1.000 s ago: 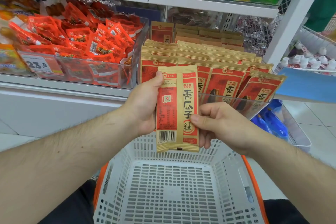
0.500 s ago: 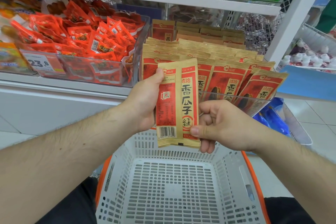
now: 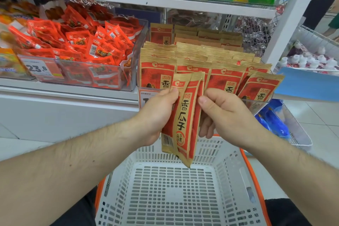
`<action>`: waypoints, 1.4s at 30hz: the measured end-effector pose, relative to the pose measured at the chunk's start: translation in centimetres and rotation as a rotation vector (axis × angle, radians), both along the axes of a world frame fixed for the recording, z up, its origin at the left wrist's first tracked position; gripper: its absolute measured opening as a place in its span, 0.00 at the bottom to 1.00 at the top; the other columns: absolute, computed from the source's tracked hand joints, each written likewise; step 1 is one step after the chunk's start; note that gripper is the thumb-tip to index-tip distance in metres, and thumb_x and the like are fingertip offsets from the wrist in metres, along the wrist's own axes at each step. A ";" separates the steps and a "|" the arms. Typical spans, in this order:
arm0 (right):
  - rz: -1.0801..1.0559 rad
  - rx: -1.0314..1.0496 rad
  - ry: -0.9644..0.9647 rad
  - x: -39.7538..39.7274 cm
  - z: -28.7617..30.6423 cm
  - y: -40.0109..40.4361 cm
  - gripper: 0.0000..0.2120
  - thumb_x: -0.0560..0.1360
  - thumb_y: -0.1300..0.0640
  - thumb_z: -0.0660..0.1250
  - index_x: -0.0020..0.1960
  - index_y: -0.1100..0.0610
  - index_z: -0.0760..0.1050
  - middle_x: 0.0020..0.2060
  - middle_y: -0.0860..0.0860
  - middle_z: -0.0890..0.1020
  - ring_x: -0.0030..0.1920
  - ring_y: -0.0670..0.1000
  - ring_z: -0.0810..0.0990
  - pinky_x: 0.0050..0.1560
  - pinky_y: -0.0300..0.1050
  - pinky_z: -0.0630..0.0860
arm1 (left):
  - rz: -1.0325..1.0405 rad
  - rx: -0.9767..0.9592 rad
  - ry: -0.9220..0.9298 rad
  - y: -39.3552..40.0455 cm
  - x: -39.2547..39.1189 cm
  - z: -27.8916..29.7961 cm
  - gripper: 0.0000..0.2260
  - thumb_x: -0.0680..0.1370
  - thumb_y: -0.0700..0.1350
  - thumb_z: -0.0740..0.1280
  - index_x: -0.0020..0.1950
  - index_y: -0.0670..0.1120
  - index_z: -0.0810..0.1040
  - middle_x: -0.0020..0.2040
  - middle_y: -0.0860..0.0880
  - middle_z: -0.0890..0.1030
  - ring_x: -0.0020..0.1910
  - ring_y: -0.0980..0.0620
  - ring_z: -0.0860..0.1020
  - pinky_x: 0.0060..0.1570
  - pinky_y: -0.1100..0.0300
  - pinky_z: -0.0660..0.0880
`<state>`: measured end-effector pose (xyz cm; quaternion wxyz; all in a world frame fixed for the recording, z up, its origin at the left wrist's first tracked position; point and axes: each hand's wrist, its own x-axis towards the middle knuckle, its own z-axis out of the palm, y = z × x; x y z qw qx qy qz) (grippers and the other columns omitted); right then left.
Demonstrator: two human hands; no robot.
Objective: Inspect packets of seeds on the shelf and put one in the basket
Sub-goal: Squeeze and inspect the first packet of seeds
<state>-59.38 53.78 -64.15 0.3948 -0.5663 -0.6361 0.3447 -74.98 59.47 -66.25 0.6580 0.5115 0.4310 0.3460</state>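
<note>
The white plastic basket [image 3: 176, 194] fills the bottom centre of the frame, and nothing lies on its slotted floor, so the last part of your task is not yet done. Above it, across the middle of the frame, the shelf [image 3: 73, 90] carries a stock of red-and-tan seed packets [image 3: 225, 79] standing in rows at centre right, with a clear bin of small red snack sachets [image 3: 82, 51] to their left.

You have one seed packet [image 3: 183, 121] off the shelf and in the air at the centre of the frame, its lower corner hanging just over the basket's far rim. It is turned partly edge-on to you, which reads as mid-inspection. Your left hand [image 3: 157, 115] grips its left edge, thumb on the front near the top. Your right hand [image 3: 225, 117] sits at its right edge, thumb against the packet and fingers curled behind; it looks like a light pinch.

What is left, I judge: finish looking it over, then lower it into the basket.
</note>
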 end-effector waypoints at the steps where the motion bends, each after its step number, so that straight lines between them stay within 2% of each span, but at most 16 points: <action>1: -0.008 -0.003 0.012 0.1 0.0 0.0 0.12 0.83 0.58 0.58 0.43 0.62 0.73 0.32 0.60 0.82 0.27 0.57 0.81 0.27 0.49 0.76 | -0.006 0.006 0.021 0.0 0.0 0.0 0.17 0.86 0.53 0.52 0.62 0.48 0.78 0.47 0.49 0.86 0.45 0.51 0.84 0.43 0.55 0.75; 5: -0.020 -0.018 0.088 0.1 0.3 0.0 0.12 0.82 0.61 0.58 0.43 0.65 0.72 0.32 0.61 0.82 0.27 0.57 0.79 0.28 0.49 0.74 | -0.022 0.036 0.080 0.0 0.0 -0.2 0.17 0.86 0.53 0.53 0.61 0.48 0.78 0.45 0.51 0.86 0.45 0.53 0.84 0.45 0.55 0.75; 9: 0.031 -0.100 0.268 -0.2 0.4 -0.2 0.13 0.83 0.64 0.56 0.40 0.63 0.71 0.28 0.58 0.80 0.23 0.54 0.77 0.23 0.44 0.72 | -0.072 0.060 0.139 -0.3 0.2 -0.3 0.16 0.85 0.55 0.54 0.55 0.47 0.78 0.36 0.52 0.83 0.35 0.56 0.81 0.36 0.58 0.72; 11: 0.075 -0.136 0.351 -0.6 0.4 -0.4 0.14 0.83 0.65 0.56 0.39 0.63 0.71 0.27 0.58 0.79 0.22 0.53 0.77 0.22 0.42 0.72 | -0.083 0.085 0.147 -0.1 0.3 -0.5 0.15 0.83 0.54 0.59 0.52 0.43 0.76 0.32 0.50 0.81 0.31 0.53 0.78 0.34 0.57 0.69; 13: 0.108 -0.153 0.396 -1.0 0.3 -0.5 0.14 0.83 0.65 0.56 0.39 0.63 0.71 0.27 0.58 0.79 0.22 0.53 0.76 0.22 0.41 0.71 | -0.132 0.105 0.122 -0.1 0.4 -0.6 0.16 0.79 0.53 0.62 0.51 0.40 0.75 0.31 0.47 0.79 0.31 0.48 0.77 0.35 0.55 0.69; 15: 0.120 -0.165 0.401 -1.2 0.3 -0.5 0.15 0.83 0.65 0.56 0.38 0.62 0.71 0.26 0.58 0.78 0.22 0.52 0.76 0.22 0.41 0.71 | -0.232 0.106 0.064 -0.4 0.3 -0.4 0.18 0.81 0.54 0.60 0.43 0.39 0.77 0.29 0.43 0.79 0.32 0.43 0.77 0.37 0.53 0.70; 18: 0.122 -0.165 0.380 -1.3 0.1 -0.5 0.14 0.83 0.64 0.55 0.39 0.63 0.70 0.26 0.57 0.78 0.22 0.52 0.76 0.23 0.42 0.71 | -0.404 0.070 -0.078 -1.5 0.2 0.5 0.33 0.79 0.64 0.50 0.27 0.45 0.78 0.27 0.39 0.77 0.33 0.42 0.77 0.38 0.57 0.74; 20: 0.125 -0.156 0.377 -1.3 0.0 -0.5 0.14 0.83 0.64 0.56 0.40 0.63 0.70 0.26 0.57 0.78 0.22 0.52 0.75 0.22 0.42 0.71 | -0.483 0.107 -0.151 -1.6 0.2 0.7 0.32 0.78 0.66 0.52 0.27 0.45 0.77 0.27 0.40 0.77 0.33 0.43 0.79 0.38 0.61 0.75; 22: 0.132 -0.150 0.372 -1.2 0.0 -0.5 0.14 0.83 0.63 0.56 0.39 0.62 0.70 0.26 0.57 0.78 0.22 0.52 0.76 0.22 0.42 0.71 | -0.496 0.159 -0.157 -1.5 0.1 0.5 0.25 0.77 0.59 0.59 0.28 0.45 0.77 0.28 0.40 0.78 0.35 0.42 0.79 0.40 0.57 0.76; 26: 0.148 -0.164 0.365 -1.1 0.0 -0.4 0.14 0.83 0.63 0.56 0.40 0.63 0.70 0.27 0.57 0.79 0.22 0.52 0.76 0.23 0.43 0.71 | -0.501 0.082 -0.137 -1.4 0.1 0.1 0.26 0.75 0.56 0.53 0.26 0.45 0.78 0.28 0.40 0.78 0.36 0.41 0.78 0.45 0.53 0.73; 31: 0.150 -0.178 0.353 -1.1 0.1 -0.5 0.13 0.83 0.63 0.56 0.42 0.64 0.70 0.28 0.58 0.78 0.23 0.53 0.75 0.24 0.44 0.71 | -0.493 -0.010 -0.214 -1.3 0.3 0.1 0.26 0.74 0.57 0.52 0.26 0.41 0.76 0.27 0.37 0.77 0.35 0.40 0.77 0.49 0.49 0.72; 34: 0.145 -0.150 0.255 -1.0 0.3 -0.7 0.13 0.83 0.61 0.58 0.40 0.63 0.71 0.29 0.58 0.79 0.24 0.54 0.76 0.27 0.46 0.73 | -0.420 -0.033 -0.180 -1.3 0.3 0.2 0.25 0.72 0.58 0.55 0.28 0.39 0.75 0.29 0.37 0.75 0.35 0.39 0.76 0.47 0.51 0.72; 37: 0.211 -0.156 -0.026 -0.8 0.6 -1.3 0.16 0.79 0.57 0.66 0.35 0.62 0.73 0.28 0.54 0.81 0.25 0.52 0.79 0.27 0.45 0.75 | -0.191 -0.050 -0.154 -1.0 0.2 0.2 0.17 0.68 0.57 0.61 0.34 0.44 0.76 0.32 0.42 0.74 0.34 0.44 0.72 0.46 0.51 0.69; 39: 0.261 -0.171 -0.215 -1.0 0.8 -1.7 0.15 0.77 0.54 0.69 0.34 0.61 0.75 0.27 0.50 0.81 0.27 0.49 0.81 0.28 0.44 0.77 | -0.100 -0.003 -0.145 -0.9 0.1 0.4 0.14 0.68 0.56 0.63 0.31 0.48 0.80 0.33 0.46 0.75 0.33 0.48 0.73 0.48 0.49 0.68; 42: 0.274 -0.188 -0.300 -1.3 0.8 -1.8 0.14 0.77 0.55 0.69 0.35 0.59 0.76 0.28 0.47 0.82 0.30 0.48 0.83 0.35 0.48 0.82 | -0.068 0.019 -0.132 -1.2 0.1 0.8 0.16 0.73 0.55 0.64 0.28 0.53 0.82 0.31 0.50 0.76 0.32 0.49 0.74 0.49 0.48 0.70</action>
